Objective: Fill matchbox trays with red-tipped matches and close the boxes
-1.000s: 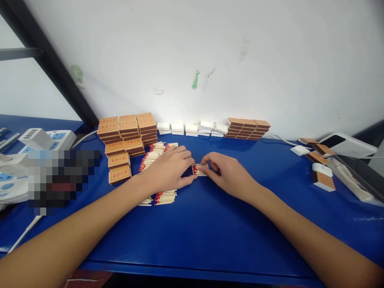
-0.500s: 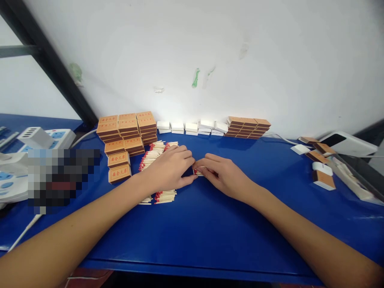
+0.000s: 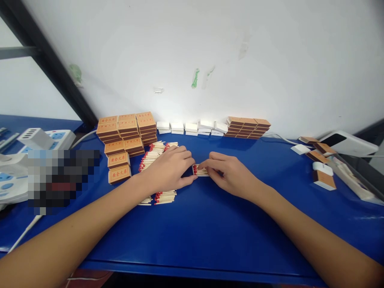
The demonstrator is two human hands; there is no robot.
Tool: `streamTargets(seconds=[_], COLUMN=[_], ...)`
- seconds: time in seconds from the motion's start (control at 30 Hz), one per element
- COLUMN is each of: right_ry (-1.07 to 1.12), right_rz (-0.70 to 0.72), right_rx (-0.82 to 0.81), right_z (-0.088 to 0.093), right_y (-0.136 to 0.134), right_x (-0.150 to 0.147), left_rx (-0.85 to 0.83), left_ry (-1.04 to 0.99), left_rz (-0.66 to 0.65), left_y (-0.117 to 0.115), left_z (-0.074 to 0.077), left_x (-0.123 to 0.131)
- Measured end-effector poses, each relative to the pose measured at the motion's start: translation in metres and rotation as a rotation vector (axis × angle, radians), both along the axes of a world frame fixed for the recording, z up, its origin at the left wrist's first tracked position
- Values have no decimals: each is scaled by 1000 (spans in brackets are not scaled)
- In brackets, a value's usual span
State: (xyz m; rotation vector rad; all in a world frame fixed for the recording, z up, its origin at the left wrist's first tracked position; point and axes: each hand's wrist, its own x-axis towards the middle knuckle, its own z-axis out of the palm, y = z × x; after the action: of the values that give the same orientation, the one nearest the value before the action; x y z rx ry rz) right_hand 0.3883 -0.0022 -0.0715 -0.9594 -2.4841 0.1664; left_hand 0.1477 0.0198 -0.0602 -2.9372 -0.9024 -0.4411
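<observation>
A small white matchbox tray [image 3: 200, 171] filled with red-tipped matches lies on the blue table [image 3: 195, 232] between my hands. My right hand [image 3: 229, 174] grips the tray's right end with curled fingers, the index finger lying along its far edge. My left hand [image 3: 168, 168] rests curled over a loose heap of red-tipped matches [image 3: 156, 176], its fingertips touching the tray's left end. What the left fingers hold, if anything, is hidden.
Stacks of orange matchboxes [image 3: 126, 134] stand behind the left hand. White inner trays [image 3: 192, 128] and brown sleeves [image 3: 247, 127] line the wall. More sleeves and trays [image 3: 322, 176] lie at the right, power strips [image 3: 45, 138] at the left.
My right hand covered the tray half a second ago, then drew back a little to the right, so the matches in the tray show again. The left hand stayed put.
</observation>
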Motion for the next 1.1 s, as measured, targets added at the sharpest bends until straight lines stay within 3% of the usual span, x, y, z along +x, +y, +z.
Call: streamTargets(seconds=[0.33, 0.47, 0.57, 0.67, 0.73, 0.77, 0.87, 1.1], right_ry=[-6, 93, 211, 441, 698, 756, 895, 1060], right_rz=[-16, -67, -313, -785, -1074, -1130, -1159, -1100], right_rx=[-4, 27, 164, 279, 139, 97, -24, -194], right_z=[-1, 4, 9, 12, 11, 10, 6, 8], right_y=[4, 16, 40, 69, 85, 90, 100, 110], right_x=[7, 17, 47, 94, 125, 137, 154, 142], left_rx=[-33, -33, -36, -53, -62, -65, -74, -75], left_ry=[-12, -37, -35, -43, -46, -48, -56, -65], left_rz=[1, 13, 18, 25, 25, 24, 25, 41], left_y=[0, 0, 1, 2, 2, 2, 2, 2], left_z=[1, 0, 0, 0, 0, 0, 0, 1], left_x=[-2, -3, -5, -5, -5, -5, -6, -7])
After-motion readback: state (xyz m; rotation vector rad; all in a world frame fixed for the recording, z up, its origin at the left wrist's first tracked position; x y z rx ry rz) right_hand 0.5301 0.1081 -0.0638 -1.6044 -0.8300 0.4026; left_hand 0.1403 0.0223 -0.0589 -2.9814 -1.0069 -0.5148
